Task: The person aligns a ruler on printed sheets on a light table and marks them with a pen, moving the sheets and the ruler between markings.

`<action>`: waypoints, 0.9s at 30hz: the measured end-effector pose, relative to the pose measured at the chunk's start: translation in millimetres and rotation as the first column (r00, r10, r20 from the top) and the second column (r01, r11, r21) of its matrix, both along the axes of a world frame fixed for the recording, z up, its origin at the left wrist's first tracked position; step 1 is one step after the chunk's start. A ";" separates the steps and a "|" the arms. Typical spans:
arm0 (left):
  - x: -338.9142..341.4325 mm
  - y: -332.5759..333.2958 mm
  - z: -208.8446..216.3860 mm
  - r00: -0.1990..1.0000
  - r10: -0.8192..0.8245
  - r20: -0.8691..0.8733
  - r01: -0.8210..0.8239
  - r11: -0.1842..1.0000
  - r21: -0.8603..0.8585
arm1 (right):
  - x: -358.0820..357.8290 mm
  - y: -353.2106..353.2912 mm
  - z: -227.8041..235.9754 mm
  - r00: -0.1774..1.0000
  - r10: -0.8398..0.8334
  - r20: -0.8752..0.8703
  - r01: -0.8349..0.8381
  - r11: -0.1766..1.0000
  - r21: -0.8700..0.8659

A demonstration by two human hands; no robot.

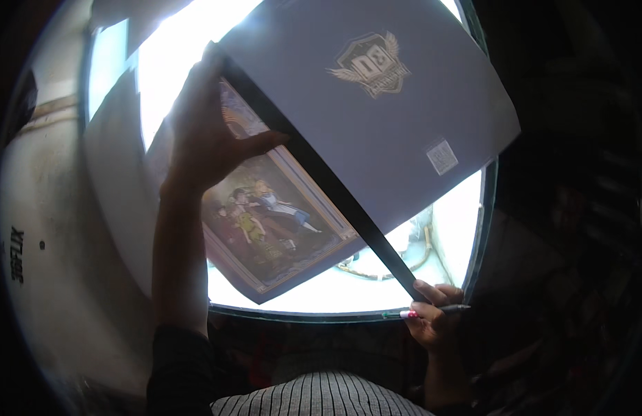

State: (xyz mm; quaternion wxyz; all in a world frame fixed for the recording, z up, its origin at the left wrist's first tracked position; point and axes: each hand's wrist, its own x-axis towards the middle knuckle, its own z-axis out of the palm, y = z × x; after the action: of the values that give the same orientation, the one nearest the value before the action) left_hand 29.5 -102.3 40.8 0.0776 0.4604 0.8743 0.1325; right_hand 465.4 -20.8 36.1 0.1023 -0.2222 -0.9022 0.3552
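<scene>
A long black straightedge point(321, 177) lies diagonally over a large printed sheet point(411, 166) on a bright light table point(321, 295). My left hand point(204, 132) is spread along the strip's upper part, fingertips by its top end and thumb reaching across to its edge. My right hand point(435, 315) is closed around a slim pen point(396, 315) with a pink and white section, its fingers also touching the strip's lower end. Left of the strip, the sheet bears a framed picture of cartoon figures point(265, 215); right of it, a winged shield emblem point(371, 64) and a small square code point(442, 158).
Another pale sheet point(116, 152) hangs at the left of the light table, partly behind my left arm. A whitish surface point(50, 277) runs along the far left. Through the lit glass, a curved cable point(426, 249) shows near the lower right. Surroundings on the right are dark.
</scene>
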 end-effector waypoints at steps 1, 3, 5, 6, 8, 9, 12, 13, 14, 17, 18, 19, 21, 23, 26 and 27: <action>-2.9 -0.3 -5.5 0.999 -0.036 0.001 0.036 0.998 0.045 | -1.1 3.5 1.4 1.000 -0.020 -0.014 0.019 0.998 -0.065; 3.2 7.1 -6.9 1.000 -0.015 0.011 0.015 1.000 0.025 | -0.8 8.0 10.1 0.993 -0.064 -0.096 0.055 0.994 -0.094; 13.1 20.7 -1.4 1.000 0.006 0.006 -0.005 0.996 -0.086 | 20.5 10.0 -0.2 0.905 -0.385 -0.181 0.291 0.870 -0.397; 13.4 15.7 -0.4 0.999 0.024 -0.028 -0.027 0.991 -0.128 | 24.5 18.2 -2.2 0.896 -0.397 -0.198 0.264 0.835 -0.483; 9.1 8.0 7.6 0.997 0.065 -0.048 -0.072 0.983 -0.169 | 4.6 36.9 8.1 0.880 -0.422 -0.218 0.195 0.740 -0.644; 9.1 9.3 11.2 0.996 0.075 -0.045 -0.082 0.975 -0.206 | -25.4 52.2 17.0 0.900 -0.345 -0.267 0.213 0.881 -0.423; 11.5 13.5 17.1 0.996 0.088 -0.004 -0.087 0.966 -0.244 | -129.1 104.0 14.9 0.933 -0.162 -0.322 0.077 0.962 -0.260; 11.8 7.9 18.2 0.995 0.100 -0.016 -0.100 0.954 -0.283 | -186.2 96.2 17.2 0.871 -0.176 -0.458 -0.017 0.922 -0.386; 11.0 5.6 19.8 0.993 0.114 -0.020 -0.115 0.953 -0.280 | -229.1 95.4 19.8 0.865 -0.171 -0.472 -0.049 0.907 -0.418; 11.9 15.4 23.4 0.995 0.102 0.004 -0.097 0.958 -0.268 | -332.6 104.7 18.6 0.910 -0.038 -0.412 -0.057 0.975 -0.217; 13.4 16.8 25.2 0.994 0.109 0.032 -0.097 0.960 -0.261 | -355.0 106.5 12.2 0.895 0.064 -0.442 -0.121 0.987 -0.102; 14.5 19.7 26.8 0.991 0.114 0.064 -0.095 0.964 -0.248 | -370.2 109.6 7.7 0.896 0.071 -0.439 -0.123 0.988 -0.091; 12.3 19.7 27.6 0.991 0.112 0.076 -0.092 0.968 -0.232 | -392.9 106.4 -4.5 0.870 0.194 -0.453 -0.218 0.976 -0.001; 11.5 20.7 28.7 0.990 0.103 0.101 -0.079 0.973 -0.217 | -399.5 104.2 -11.8 0.878 0.204 -0.434 -0.199 0.978 0.057; 8.0 12.4 24.1 0.991 0.099 0.085 -0.081 0.976 -0.201 | -405.8 93.2 -11.5 0.910 0.146 -0.389 -0.160 0.987 -0.003; 8.2 11.4 24.0 0.991 0.102 0.088 -0.083 0.976 -0.200 | -406.2 91.2 -9.7 0.932 0.086 -0.351 -0.130 0.986 -0.104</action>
State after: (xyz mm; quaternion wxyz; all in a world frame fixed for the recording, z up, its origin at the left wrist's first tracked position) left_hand 37.7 -90.9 64.8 0.1587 0.4024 0.8988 0.0717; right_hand 59.3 70.5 26.4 0.2253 -0.1123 -0.8570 0.4497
